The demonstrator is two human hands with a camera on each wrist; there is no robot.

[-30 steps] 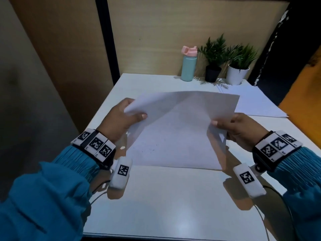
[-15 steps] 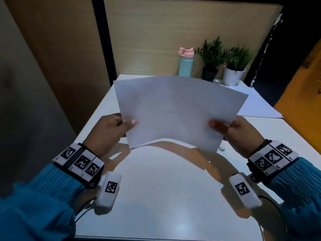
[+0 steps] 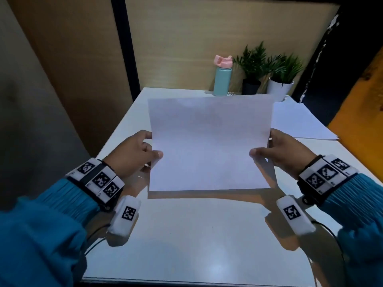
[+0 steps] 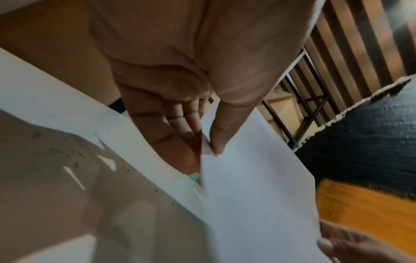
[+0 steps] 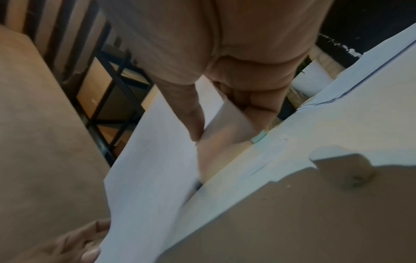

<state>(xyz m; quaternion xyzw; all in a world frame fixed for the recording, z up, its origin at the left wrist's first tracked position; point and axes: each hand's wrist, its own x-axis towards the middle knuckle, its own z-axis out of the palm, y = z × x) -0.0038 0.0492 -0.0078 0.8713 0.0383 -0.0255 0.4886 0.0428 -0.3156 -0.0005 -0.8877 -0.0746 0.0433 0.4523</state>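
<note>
A blank white sheet of paper is held flat and level above the white table, casting a shadow below its near edge. My left hand pinches its left edge, thumb on top and fingers underneath. My right hand pinches the right edge the same way. In the left wrist view the thumb presses the sheet against the fingers. The right wrist view shows the sheet caught between thumb and fingers.
A teal bottle with a pink lid and two potted plants stand at the table's far edge against a wooden wall. More white sheets lie at the far right. An orange surface borders the right side.
The sheet, curled and tilted a second ago, has been lifted and straightened out; it now sits square and flat between both hands, which moved slightly apart and nearer.
</note>
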